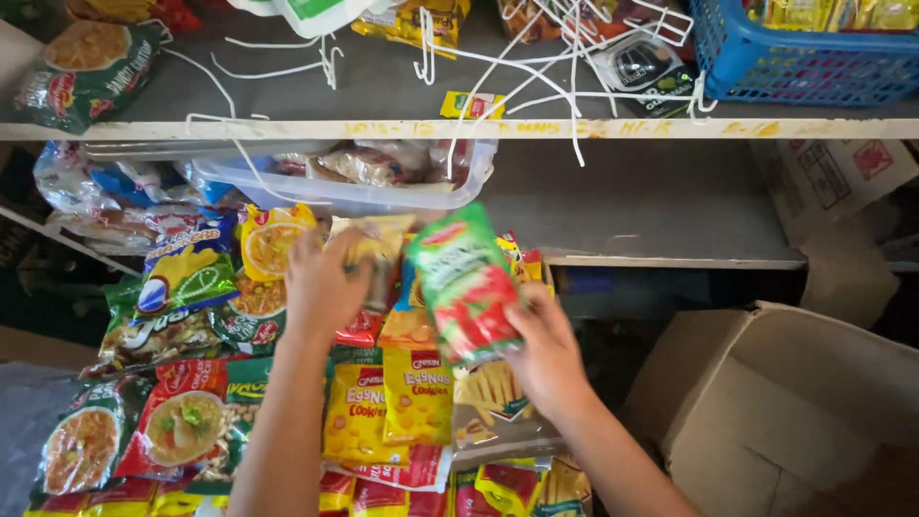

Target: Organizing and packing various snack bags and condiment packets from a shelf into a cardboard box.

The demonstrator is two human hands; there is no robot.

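Right hand (pixel 546 359) grips the green-and-red sachet (pixel 466 284) above the hanging snack packets; left hand (pixel 325 282), fingers curled, steadies a yellow packet (pixel 378 251); mid-stocking, next a careful hooking beside it.

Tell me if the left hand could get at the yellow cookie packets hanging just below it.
Probably yes. The left hand rests on a blurred yellowish packet in the row above, and the yellow cookie packets hang in the open below, nothing covering them. The right hand holds a red and green packet off to the side.
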